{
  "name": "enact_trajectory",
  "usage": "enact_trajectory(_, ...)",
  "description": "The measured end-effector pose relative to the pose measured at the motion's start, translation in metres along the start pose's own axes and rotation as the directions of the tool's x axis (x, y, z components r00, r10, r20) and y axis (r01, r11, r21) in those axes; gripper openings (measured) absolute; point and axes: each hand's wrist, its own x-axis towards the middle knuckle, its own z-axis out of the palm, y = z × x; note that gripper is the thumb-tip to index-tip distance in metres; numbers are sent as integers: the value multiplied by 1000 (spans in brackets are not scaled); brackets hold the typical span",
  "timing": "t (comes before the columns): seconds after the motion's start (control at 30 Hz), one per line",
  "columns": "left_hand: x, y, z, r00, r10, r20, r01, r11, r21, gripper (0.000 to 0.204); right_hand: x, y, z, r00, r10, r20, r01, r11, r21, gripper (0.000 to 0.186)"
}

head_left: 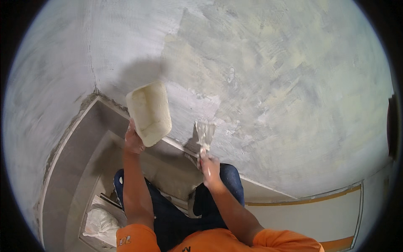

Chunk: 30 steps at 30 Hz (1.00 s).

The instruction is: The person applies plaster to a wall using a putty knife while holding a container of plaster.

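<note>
My left hand (133, 138) grips a cream-coloured rectangular plastic tub (150, 112) by its lower left edge, tilted with its hollow side toward me. A pale coating smears the inside of the tub. My right hand (209, 164) is closed around the handle of a putty knife (205, 133), its blade pointing up and coated with white paste. The blade is at or very near the wall (260, 92); whether it touches, I cannot tell. The wall carries patchy white and grey-green plaster, whiter on the left. White smears mark my right fingers.
A wall corner (95, 84) rises at the left. Grey tile skirting (71, 168) runs along the foot of both walls. A white plastic bag (100, 226) lies at lower left. To the lower right is a white panel with orange-brown edging (302, 214). A dark object (393, 126) is at the far right.
</note>
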Motion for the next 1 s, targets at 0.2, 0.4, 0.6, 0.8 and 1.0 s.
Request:
enact_trajectory(0.2, 0, -2, -5, 1000, 6, -1, -6, 1000, -16, 65, -6, -53, 16, 932, -362, -30, 327, 871, -367, 45)
enact_trajectory(0.4, 0, -7, -1, 999, -22, 35, 23, 999, -26, 66, 47, -50, 33, 940, -322, -112, 296, 934, -198, 45)
enact_trajectory(0.6, -8, -2, -9, 995, -73, 68, 71, 997, 31, 68, 40, 73, 6, 954, -123, -272, 89, 987, -135, 48)
enact_trajectory(0.8, -2, -7, -6, 992, -31, 123, 41, 996, -84, 67, 6, 85, 4, 993, -99, -70, 97, 995, -30, 47)
enact_trajectory(1.0, 6, -13, -24, 993, 22, 114, -14, 997, -72, 66, -12, -82, 66, 940, -327, 102, 336, 937, -99, 30)
